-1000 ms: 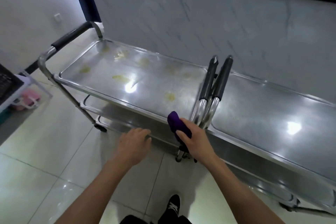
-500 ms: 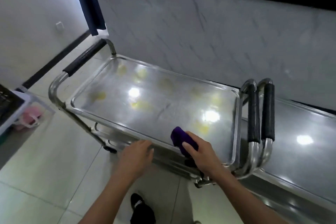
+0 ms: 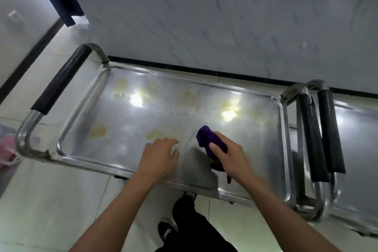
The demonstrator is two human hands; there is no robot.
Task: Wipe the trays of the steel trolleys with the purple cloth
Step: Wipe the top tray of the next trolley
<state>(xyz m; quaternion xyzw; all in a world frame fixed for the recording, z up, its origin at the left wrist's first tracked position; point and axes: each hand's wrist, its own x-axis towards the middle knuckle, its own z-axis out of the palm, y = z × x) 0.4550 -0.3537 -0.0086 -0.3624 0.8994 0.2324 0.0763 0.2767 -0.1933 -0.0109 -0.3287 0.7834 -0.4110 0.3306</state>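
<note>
The left steel trolley's top tray (image 3: 86, 96) lies below me, with several yellowish stains across its surface. My right hand (image 3: 231, 159) grips the bunched purple cloth (image 3: 206, 139) over the tray's near right part. My left hand (image 3: 159, 155) hovers or rests over the near middle of the tray, fingers relaxed and holding nothing. To the right, only partly in view, sits the second trolley's tray (image 3: 358, 149).
Black-padded handles stand at the left end (image 3: 59, 82) and between the two trolleys (image 3: 319, 135). A grey marble wall (image 3: 204, 16) runs right behind the trolleys. A pink thing (image 3: 8, 149) sits at the left edge. My legs and shoes are on the tiled floor (image 3: 51, 200).
I have stepped closer and now look down on the left tray. Both hands moved from the near rim to over the tray surface, the right still holding the cloth.
</note>
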